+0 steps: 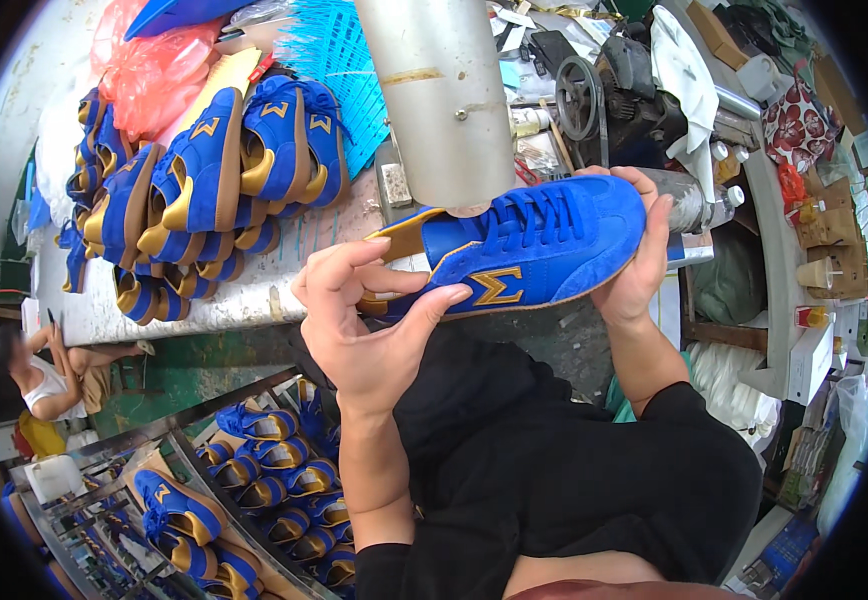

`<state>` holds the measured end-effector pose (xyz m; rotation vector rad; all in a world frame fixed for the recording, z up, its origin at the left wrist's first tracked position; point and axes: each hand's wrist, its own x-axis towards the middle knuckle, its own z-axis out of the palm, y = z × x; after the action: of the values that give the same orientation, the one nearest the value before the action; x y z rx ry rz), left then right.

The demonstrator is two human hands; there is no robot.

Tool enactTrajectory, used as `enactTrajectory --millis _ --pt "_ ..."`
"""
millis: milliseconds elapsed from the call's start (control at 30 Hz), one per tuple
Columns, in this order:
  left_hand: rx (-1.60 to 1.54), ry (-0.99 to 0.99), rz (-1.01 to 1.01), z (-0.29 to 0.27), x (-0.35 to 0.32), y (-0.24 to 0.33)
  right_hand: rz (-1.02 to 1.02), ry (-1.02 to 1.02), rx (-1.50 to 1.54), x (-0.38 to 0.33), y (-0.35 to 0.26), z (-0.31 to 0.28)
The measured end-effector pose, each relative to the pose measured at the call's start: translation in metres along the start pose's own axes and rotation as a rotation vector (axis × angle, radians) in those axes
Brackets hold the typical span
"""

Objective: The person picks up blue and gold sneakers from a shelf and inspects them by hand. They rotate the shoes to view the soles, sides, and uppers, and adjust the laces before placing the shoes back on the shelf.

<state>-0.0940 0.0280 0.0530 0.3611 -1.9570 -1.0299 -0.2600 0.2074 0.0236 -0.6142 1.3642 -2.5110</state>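
Observation:
A blue suede sneaker (529, 250) with tan trim and blue laces is held sideways in front of me, its opening up against the grey metal column (441, 95) of a machine. My left hand (359, 320) grips the heel end, thumb pressed on the side near the tan emblem. My right hand (634, 250) wraps around the toe end. Both forearms come up from my black-sleeved lap.
A pile of matching blue sneakers (204, 190) lies on the worn table (244, 300) to the left. More pairs fill a metal rack (244, 490) at lower left. A motor with pulley wheel (604, 90) and cluttered shelves (804, 250) stand to the right. Another person (39, 375) sits at far left.

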Motion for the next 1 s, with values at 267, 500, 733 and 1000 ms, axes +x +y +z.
enactTrajectory --millis 267,500,733,1000 --pt "-0.268 0.032 -0.231 -0.035 -0.061 -0.028 0.249 0.027 0.058 -0.018 0.01 0.012" --pt "-0.411 0.219 -0.293 -0.066 -0.122 -0.024 0.438 -0.232 0.199 -0.025 0.029 0.031" --pt "-0.296 0.385 -0.151 -0.092 -0.101 -0.007 0.48 -0.381 0.401 -0.017 0.027 0.053" --pt "-0.238 0.39 -0.181 -0.099 -0.065 0.002 0.55 -0.309 0.538 -0.007 0.038 0.063"
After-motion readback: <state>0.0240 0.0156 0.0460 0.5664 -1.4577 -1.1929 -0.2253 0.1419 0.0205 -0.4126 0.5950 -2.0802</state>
